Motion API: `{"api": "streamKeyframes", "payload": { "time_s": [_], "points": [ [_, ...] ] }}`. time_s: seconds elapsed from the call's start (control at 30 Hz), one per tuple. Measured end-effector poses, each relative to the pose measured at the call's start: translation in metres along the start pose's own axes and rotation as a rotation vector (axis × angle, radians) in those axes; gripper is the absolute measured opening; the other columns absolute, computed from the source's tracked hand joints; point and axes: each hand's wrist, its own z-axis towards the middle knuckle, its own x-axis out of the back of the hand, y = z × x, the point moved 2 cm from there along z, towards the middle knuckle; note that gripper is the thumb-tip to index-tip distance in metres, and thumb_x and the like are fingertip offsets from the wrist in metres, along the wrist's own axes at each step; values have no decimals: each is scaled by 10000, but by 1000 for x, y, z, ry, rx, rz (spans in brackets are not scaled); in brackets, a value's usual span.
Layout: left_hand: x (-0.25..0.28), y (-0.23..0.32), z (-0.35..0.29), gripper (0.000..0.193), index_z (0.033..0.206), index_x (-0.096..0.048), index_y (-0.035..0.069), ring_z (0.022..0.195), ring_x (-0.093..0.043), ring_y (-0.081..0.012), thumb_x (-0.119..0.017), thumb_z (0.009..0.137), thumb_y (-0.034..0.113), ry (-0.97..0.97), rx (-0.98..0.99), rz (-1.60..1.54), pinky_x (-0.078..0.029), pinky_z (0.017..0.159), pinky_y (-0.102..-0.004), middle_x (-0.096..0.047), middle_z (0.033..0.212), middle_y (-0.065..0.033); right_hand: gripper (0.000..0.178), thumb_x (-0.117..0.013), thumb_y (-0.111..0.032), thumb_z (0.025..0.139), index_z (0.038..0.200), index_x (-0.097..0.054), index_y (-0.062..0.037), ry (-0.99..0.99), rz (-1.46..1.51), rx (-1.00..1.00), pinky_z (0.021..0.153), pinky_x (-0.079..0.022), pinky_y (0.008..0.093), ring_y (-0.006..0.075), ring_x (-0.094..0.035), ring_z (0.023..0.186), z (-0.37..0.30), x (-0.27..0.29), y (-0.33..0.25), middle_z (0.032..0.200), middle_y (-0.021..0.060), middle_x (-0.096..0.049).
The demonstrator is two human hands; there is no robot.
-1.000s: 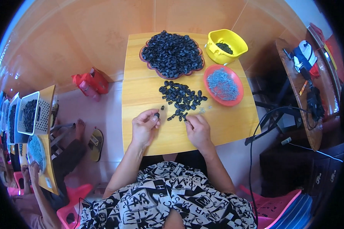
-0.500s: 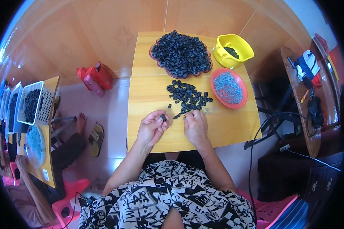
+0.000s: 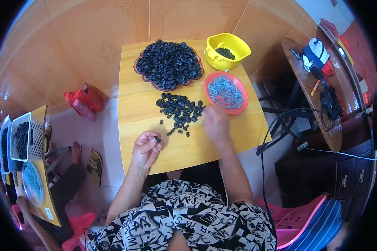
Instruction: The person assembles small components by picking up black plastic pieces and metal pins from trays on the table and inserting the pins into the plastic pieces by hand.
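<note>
Over the surface [image 3: 140, 98] | your left hand [image 3: 145, 151] pinches one black piece [image 3: 157, 139], likely for control | your blurred right hand [image 3: 217, 124]: grip unclear, beside loose black pieces [image 3: 181, 109], apparently spread for easy reach

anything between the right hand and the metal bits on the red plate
Nothing visible: the blurred right hand is by the near side of the red plate, the metal bits lie uncovered, loose black pieces sit left of the hand.
</note>
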Motion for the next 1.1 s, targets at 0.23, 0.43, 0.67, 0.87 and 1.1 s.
{"api": "streamKeyframes", "payload": {
  "time_s": [0.23,0.43,0.67,0.87,1.1],
  "points": [
    [-10,0,5,108,911,-608,8,683,-573,-208,-606,804,12,-8,23,-63,-462,621,-294,-618,875,-114,172,-585,-21,732,877,-667,-66,-352,-153,-160,762,-466,424,357,-578,863,50,42,94,897,187,-612],
    [-5,0,5,117,919,-607,1,675,-571,-212,-601,802,8,-23,22,-68,-462,623,-300,-623,864,-117,151,-581,-82,767,897,-659,-77,-530,-214,-41,764,-467,425,354,-578,860,53,19,95,879,184,-601],
    [-8,-1,6,116,920,-608,0,670,-571,-205,-595,804,1,-9,28,-65,-463,623,-299,-626,863,-115,112,-583,-116,776,850,-641,-57,-473,-254,26,752,-460,430,352,-570,874,52,7,116,843,182,-592],
    [-8,0,3,114,920,-608,9,666,-573,-197,-597,807,4,-6,24,-67,-463,630,-285,-626,866,-119,65,-564,-39,797,805,-605,10,-307,75,-213,592,-485,318,223,-605,665,56,39,97,795,148,-613],
    [-11,2,-6,164,973,-612,17,708,-598,-183,-592,812,-7,10,4,-108,-482,647,-280,-633,890,-131,23,-571,-14,827,848,-561,-10,-268,1137,-604,501,-461,231,128,-595,626,44,38,88,739,72,-609]
  ]
}}
